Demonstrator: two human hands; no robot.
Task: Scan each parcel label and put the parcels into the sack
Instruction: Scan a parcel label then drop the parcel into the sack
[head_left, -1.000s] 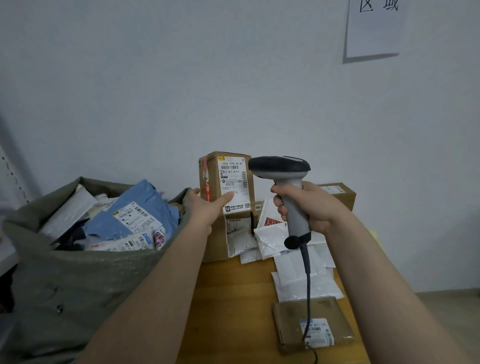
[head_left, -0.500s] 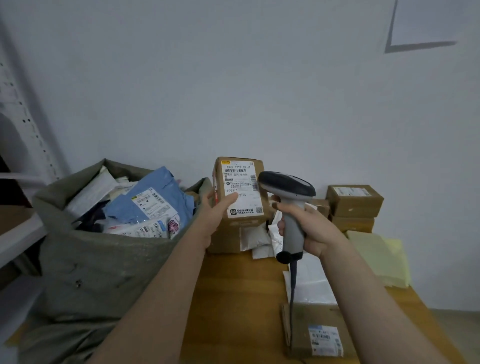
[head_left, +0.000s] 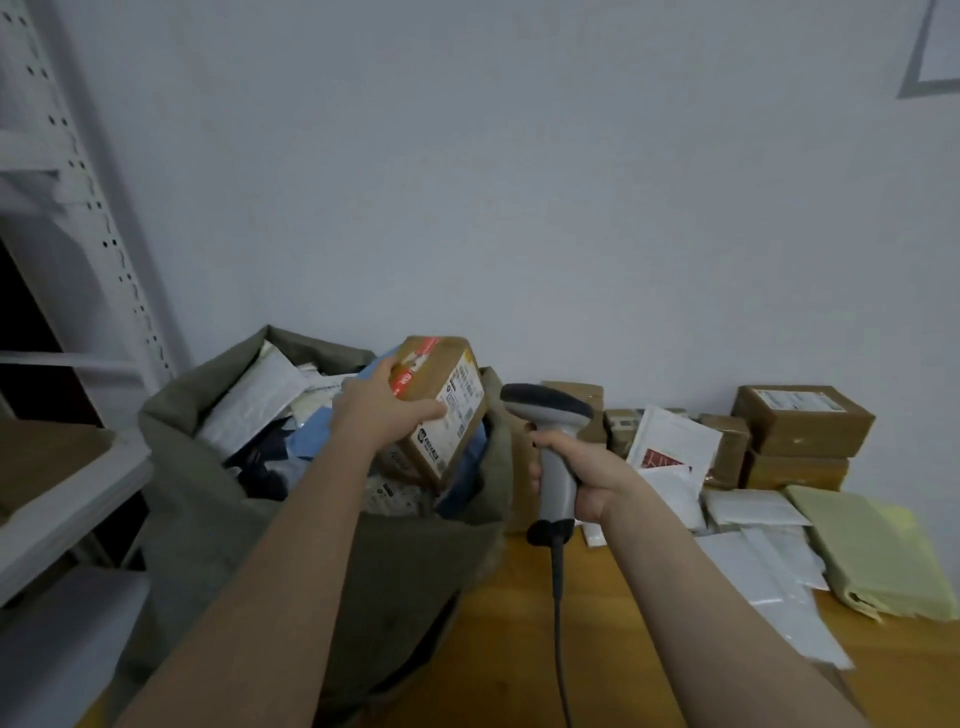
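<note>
While the left hand (head_left: 382, 413) holds the cardboard box (head_left: 434, 364) in the air, the move ahead turns on one thing: the box hangs right over the open mouth of the sack (head_left: 218, 509), close to the rim that lies against the table's left edge. The thumb lies across the face bearing the label (head_left: 456, 415) and the other fingers reach over the far side, so the hand is clamped on the box from its left. Its long axis is steeply tilted, upper end away from the person and one low corner pointing down into the sack. I judge the scan to be done and the drop to be next; the left hand is the nearer one and need only lower and let go.

The right hand (head_left: 592, 475) is wrapped round the handle of the scanner (head_left: 548, 410), just beside the box on its right and not touching it, with the cable (head_left: 558, 597) hanging down over the table (head_left: 519, 649).

What may hinder the drop is the sack's own load: a blue bag (head_left: 311, 441), white mailers and dark items are heaped near the rim, so the box will likely sit on top and could slide.

More parcels wait on the table: stacked brown boxes (head_left: 800, 431) at the back edge, flat white mailers (head_left: 748, 509) in front of them, and a yellow-green mailer (head_left: 872, 551) toward the right edge. A metal rack (head_left: 67, 156) stands left of the sack
</note>
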